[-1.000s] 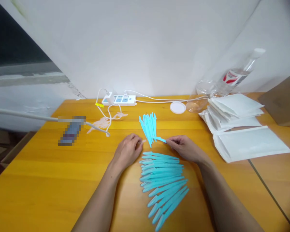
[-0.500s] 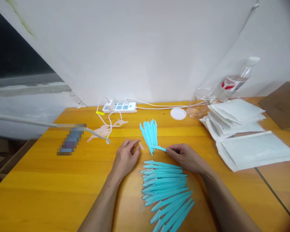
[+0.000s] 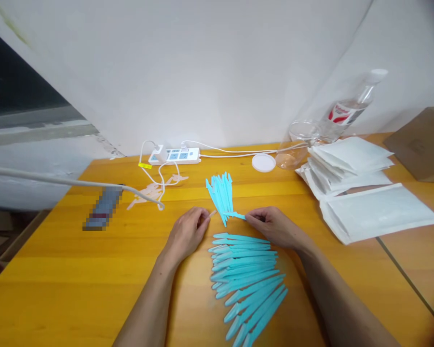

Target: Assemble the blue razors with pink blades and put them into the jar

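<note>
My left hand (image 3: 191, 229) pinches a small clear cover (image 3: 213, 213) between thumb and finger, just left of the blue sticks. Closed on the handle end of one light blue stick (image 3: 238, 215), my right hand (image 3: 271, 225) holds it level, its tip pointing left towards the cover. Behind that stick lies a small bundle of blue sticks (image 3: 220, 193). Nearer to me, a fan of several blue sticks with clear covers on their left ends (image 3: 253, 265) spreads between my forearms.
Several loose clear covers (image 3: 144, 193) lie by a white cable and a power strip (image 3: 184, 155). At the left is a blurred phone (image 3: 103, 209). White padded envelopes (image 3: 379, 212), a round lid (image 3: 264, 163), a clear jar (image 3: 292, 149), a bottle (image 3: 350, 113) and a cardboard box (image 3: 419, 144) stand or lie to the right.
My left hand has closed on the small cover, which lay on the table, and lifted it to a tilt. The right hand still holds its stick. The whole view has shifted slightly.
</note>
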The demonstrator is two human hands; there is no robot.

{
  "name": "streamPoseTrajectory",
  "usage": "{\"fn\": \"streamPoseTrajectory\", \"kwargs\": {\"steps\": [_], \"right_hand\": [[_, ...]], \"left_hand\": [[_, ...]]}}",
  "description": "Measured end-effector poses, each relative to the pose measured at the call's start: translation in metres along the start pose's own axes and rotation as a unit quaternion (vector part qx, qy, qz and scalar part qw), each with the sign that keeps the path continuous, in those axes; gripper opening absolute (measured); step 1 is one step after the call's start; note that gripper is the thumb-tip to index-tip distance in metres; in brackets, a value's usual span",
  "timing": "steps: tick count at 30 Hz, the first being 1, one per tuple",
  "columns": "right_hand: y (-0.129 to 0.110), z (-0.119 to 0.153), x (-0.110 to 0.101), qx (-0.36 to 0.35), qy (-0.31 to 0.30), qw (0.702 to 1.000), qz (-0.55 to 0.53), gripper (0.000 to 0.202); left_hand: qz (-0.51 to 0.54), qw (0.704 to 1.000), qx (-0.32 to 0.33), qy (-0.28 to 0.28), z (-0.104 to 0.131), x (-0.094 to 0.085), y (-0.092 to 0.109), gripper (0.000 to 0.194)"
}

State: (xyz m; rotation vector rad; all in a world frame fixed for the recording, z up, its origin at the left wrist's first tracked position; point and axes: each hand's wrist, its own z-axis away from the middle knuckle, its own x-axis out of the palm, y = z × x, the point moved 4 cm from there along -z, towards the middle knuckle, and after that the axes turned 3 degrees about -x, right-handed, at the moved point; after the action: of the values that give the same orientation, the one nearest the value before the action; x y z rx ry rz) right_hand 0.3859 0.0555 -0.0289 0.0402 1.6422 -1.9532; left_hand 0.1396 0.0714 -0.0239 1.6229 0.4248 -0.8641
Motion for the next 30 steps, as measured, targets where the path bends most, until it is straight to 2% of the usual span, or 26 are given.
{"fn": "streamPoseTrajectory", "kwargs": {"steps": [4,8,14,21,27,30], "right_hand": [[-0.007,0.001,0.003,-0.032,-0.017,0.999,0.010,0.038],[-0.012,0.002,0.006,-0.064,-0.016,0.998,0.022,0.037],[-0.011,0.001,0.004,-0.075,0.003,0.997,0.037,0.038],[-0.014,0.001,0.009,-0.103,0.016,0.992,0.076,0.036],[-0.020,0.004,0.004,-0.115,0.025,0.991,0.071,0.036],[-0.020,0.005,0.004,-0.099,0.020,0.994,0.041,0.036]], "left_hand": [[0.185,0.981,-0.036,-0.034,-0.001,0.001,0.000,0.022],[0.258,0.961,-0.079,-0.067,0.000,0.001,0.002,0.026],[0.275,0.954,-0.109,-0.044,0.003,-0.009,-0.001,0.027],[0.260,0.961,-0.064,-0.067,0.005,0.007,0.014,0.024],[0.268,0.958,-0.096,-0.044,0.009,-0.009,0.005,0.024],[0.263,0.958,-0.097,-0.058,0.010,-0.009,0.005,0.025]]}}
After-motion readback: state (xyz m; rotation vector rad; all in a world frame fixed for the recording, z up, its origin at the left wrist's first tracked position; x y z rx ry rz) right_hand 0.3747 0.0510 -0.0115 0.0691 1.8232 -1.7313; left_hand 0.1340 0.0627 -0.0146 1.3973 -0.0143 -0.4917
